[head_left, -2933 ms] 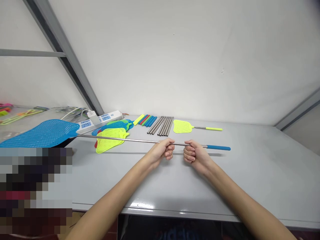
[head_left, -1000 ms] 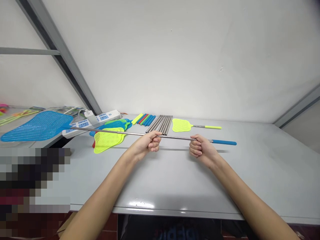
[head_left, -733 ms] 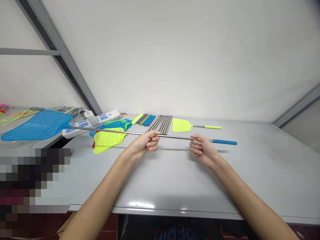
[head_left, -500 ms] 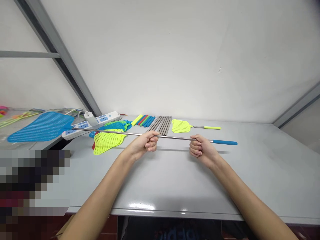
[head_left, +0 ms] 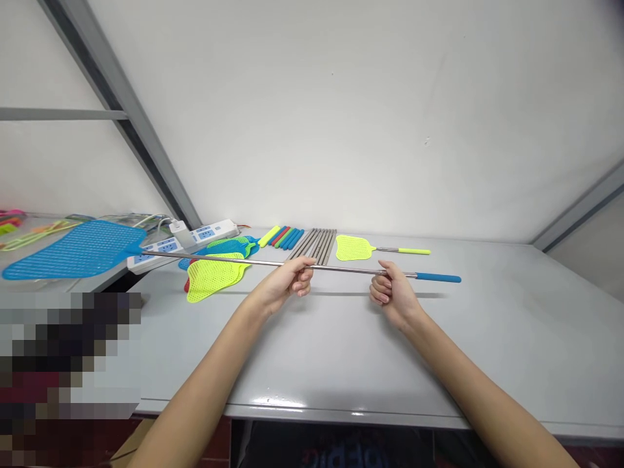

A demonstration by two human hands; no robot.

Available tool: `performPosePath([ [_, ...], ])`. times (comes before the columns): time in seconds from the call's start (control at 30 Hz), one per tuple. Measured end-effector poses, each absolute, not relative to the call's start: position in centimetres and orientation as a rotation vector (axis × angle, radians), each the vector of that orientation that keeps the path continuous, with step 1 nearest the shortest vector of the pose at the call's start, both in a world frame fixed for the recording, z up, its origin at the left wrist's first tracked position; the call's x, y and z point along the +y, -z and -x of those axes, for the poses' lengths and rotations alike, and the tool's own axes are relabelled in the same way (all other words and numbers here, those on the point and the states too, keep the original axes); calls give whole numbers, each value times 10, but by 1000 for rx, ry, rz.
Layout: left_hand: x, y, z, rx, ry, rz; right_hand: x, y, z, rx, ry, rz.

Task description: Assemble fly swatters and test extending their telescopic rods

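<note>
A fly swatter [head_left: 78, 250] with a blue mesh head, an extended metal rod and a blue grip spans the view above the table. My left hand [head_left: 291, 281] is closed on the middle of its rod. Nearer the blue grip, my right hand [head_left: 392, 291] is closed around the same rod. Behind my hands lie several metal rods [head_left: 316, 244] side by side, with coloured handle grips [head_left: 283, 237] to their left. A yellow swatter [head_left: 354, 248] with a short shaft lies to their right. Left of my left hand, loose swatter heads [head_left: 214, 276] are piled, a yellow one on top.
A white power strip [head_left: 214, 232] with a plug stands at the table's left edge. Another surface at far left bears coloured items [head_left: 43, 234] and clear plastic. A grey metal frame [head_left: 131, 130] rises against the white wall. The grey table [head_left: 341, 364] ends close to me.
The blue swatter's head has shifted a little left in view, and more of its rod shows. My hands remain closed on the rod, slightly nearer each other.
</note>
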State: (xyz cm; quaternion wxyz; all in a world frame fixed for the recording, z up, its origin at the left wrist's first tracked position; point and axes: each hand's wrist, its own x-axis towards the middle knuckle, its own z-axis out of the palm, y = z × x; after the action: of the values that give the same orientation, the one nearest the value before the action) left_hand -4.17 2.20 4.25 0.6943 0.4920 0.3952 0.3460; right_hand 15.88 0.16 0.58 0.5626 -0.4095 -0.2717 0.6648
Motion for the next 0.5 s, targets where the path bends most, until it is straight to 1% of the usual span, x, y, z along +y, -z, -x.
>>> performPosePath([
  [0.27,26,-43,47,943,-788,-1106,3,-5,-163,-649,-1590,889],
  [0.5,24,-41,44,880,-895,-1149,2,-2,-160,-562,-1706,857],
])
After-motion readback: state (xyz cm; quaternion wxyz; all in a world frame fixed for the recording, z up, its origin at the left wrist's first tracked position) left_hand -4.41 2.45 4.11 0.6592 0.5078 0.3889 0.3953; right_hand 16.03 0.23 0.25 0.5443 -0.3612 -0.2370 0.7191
